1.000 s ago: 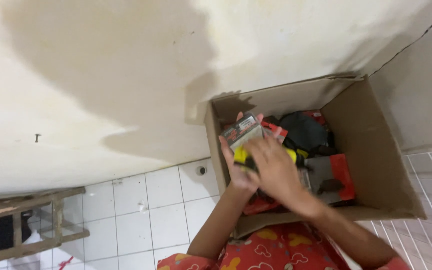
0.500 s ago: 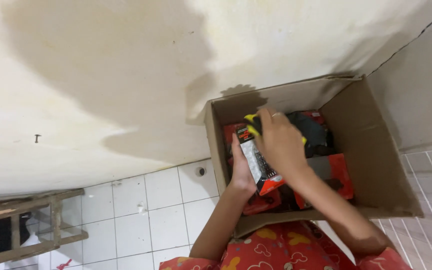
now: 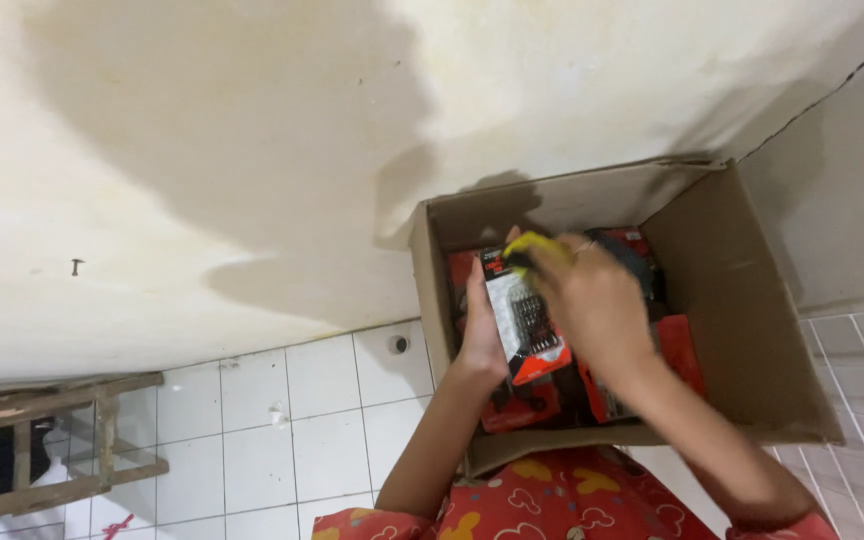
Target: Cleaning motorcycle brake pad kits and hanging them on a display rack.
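Inside the open cardboard box [image 3: 732, 330] at right of centre, a flat blister pack of small dark bits [image 3: 524, 320] on a red-and-black card stands tilted, gripped along its left edge by the left hand [image 3: 482, 325]; the right hand [image 3: 592, 300] is closed round a yellow object [image 3: 532, 250] at the pack's top edge, blurred, so how tight that grip is cannot be told. Judged risk: held by one edge only, the pack could twist loose and drop among the red and black packages [image 3: 672, 350] beneath it. A push from the right hand might also tip the box toward the white tiled floor [image 3: 302, 420].
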